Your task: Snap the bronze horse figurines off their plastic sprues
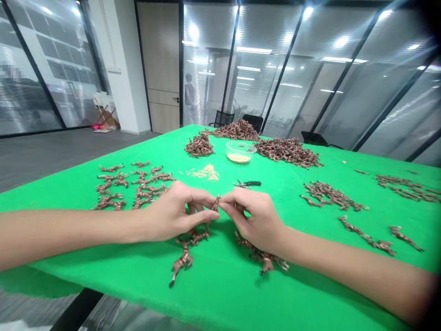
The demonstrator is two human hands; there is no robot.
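Observation:
My left hand (179,212) and my right hand (253,216) meet over the green-covered table (220,294), their fingertips pinching a small brown plastic horse figure (216,203) between them. A linked strand of similar horses (191,243) hangs from my left hand down onto the cloth. Another strand (263,257) lies under my right hand. A pair of small black-handled cutters (247,184) lies just beyond my fingers, touching neither hand.
Rows of horse strands (138,186) lie to the left and more (332,195) to the right. Large heaps (287,152) stand at the far side around a clear plastic bowl of yellow granules (240,151). Loose granules (206,172) are spilled nearby. A standing person (189,96) shows behind glass.

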